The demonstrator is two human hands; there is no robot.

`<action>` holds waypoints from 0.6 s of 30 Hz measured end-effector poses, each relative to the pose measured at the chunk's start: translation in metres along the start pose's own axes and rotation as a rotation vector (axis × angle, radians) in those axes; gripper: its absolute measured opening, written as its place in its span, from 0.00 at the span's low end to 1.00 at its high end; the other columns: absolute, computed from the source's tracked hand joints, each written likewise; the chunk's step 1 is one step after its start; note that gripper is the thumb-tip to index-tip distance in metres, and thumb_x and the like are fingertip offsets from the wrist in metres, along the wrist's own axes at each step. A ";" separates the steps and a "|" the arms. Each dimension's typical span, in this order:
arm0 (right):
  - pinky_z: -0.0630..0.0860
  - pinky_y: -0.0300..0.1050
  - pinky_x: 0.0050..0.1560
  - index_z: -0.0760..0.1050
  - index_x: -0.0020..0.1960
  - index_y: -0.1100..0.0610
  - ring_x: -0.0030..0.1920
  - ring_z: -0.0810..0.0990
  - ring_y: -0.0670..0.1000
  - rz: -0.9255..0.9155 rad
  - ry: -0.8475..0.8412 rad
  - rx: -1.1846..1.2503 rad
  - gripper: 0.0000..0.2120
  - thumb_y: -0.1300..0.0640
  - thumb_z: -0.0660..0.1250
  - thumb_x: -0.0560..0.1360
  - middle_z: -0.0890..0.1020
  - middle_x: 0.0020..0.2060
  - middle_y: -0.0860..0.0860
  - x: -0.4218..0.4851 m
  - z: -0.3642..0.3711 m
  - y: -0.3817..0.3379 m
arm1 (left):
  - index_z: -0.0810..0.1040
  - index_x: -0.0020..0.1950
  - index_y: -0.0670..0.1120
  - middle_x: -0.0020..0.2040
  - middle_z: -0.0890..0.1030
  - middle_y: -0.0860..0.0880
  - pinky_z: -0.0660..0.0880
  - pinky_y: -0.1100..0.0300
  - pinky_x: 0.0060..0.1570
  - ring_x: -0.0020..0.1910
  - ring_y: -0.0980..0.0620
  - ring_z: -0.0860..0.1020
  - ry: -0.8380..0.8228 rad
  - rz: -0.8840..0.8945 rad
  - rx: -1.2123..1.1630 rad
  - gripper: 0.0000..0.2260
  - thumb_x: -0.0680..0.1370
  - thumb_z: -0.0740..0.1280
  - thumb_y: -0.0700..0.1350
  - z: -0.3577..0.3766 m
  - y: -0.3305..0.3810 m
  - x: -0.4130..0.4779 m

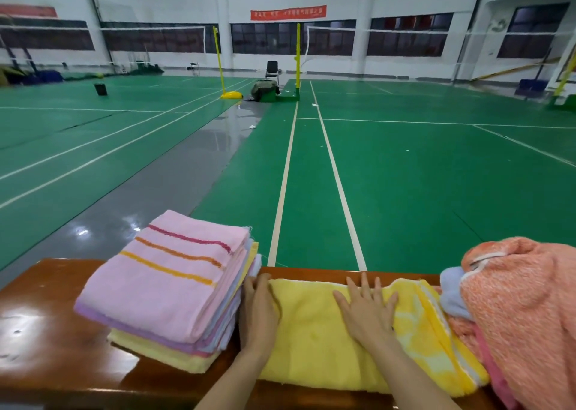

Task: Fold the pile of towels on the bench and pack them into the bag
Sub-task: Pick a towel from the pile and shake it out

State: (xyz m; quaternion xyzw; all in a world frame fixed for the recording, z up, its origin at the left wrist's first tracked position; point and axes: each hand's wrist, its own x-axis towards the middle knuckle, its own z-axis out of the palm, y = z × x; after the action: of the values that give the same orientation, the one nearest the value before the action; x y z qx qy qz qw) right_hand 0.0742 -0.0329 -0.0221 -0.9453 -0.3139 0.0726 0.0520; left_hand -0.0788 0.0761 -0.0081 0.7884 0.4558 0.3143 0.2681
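On the wooden bench, a folded stack topped by a pink striped towel sits at 8 o'clock, an orange towel heap at 4, and at 6 a yellow towel lies under the left hand and right hand, both flat, gripping nothing

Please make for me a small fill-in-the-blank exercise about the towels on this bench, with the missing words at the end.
The left hand and right hand both touch the flat towel, whose colour is ____.
The top towel of the folded stack is ____ with three stripes.
The unfolded pile lies to the ____ of the hands.
Missing words: yellow; pink; right.
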 end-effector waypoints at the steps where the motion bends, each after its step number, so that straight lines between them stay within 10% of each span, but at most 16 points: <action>1: 0.37 0.64 0.70 0.46 0.77 0.46 0.76 0.39 0.56 0.017 -0.005 0.007 0.30 0.35 0.39 0.78 0.44 0.77 0.51 0.001 -0.002 0.000 | 0.71 0.60 0.51 0.57 0.68 0.52 0.64 0.68 0.51 0.55 0.52 0.69 0.021 0.035 0.024 0.11 0.80 0.59 0.40 0.001 0.000 0.000; 11: 0.36 0.43 0.73 0.59 0.73 0.47 0.75 0.44 0.44 -0.223 0.175 0.549 0.48 0.22 0.31 0.65 0.53 0.74 0.42 -0.014 -0.006 0.026 | 0.63 0.71 0.48 0.71 0.63 0.49 0.67 0.59 0.64 0.67 0.50 0.65 -0.073 0.024 0.291 0.18 0.81 0.56 0.41 0.006 0.000 0.009; 14: 0.30 0.40 0.70 0.56 0.73 0.44 0.75 0.44 0.45 -0.234 0.285 0.306 0.44 0.26 0.25 0.66 0.50 0.73 0.41 -0.039 -0.002 0.037 | 0.61 0.74 0.50 0.75 0.59 0.50 0.60 0.56 0.70 0.74 0.49 0.59 -0.064 0.278 0.229 0.19 0.83 0.49 0.48 0.012 0.012 0.002; 18: 0.39 0.60 0.70 0.42 0.75 0.47 0.76 0.47 0.59 -0.107 0.175 -0.041 0.48 0.29 0.15 0.61 0.44 0.74 0.48 -0.058 0.006 0.043 | 0.40 0.75 0.59 0.76 0.40 0.57 0.36 0.49 0.72 0.75 0.51 0.37 -0.542 0.542 0.449 0.41 0.64 0.20 0.66 0.024 0.024 -0.015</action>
State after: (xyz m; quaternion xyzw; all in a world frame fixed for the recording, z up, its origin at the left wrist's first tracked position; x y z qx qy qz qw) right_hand 0.0521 -0.1017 -0.0285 -0.9308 -0.3593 -0.0195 0.0638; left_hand -0.0540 0.0493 -0.0107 0.9721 0.2027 0.0485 0.1078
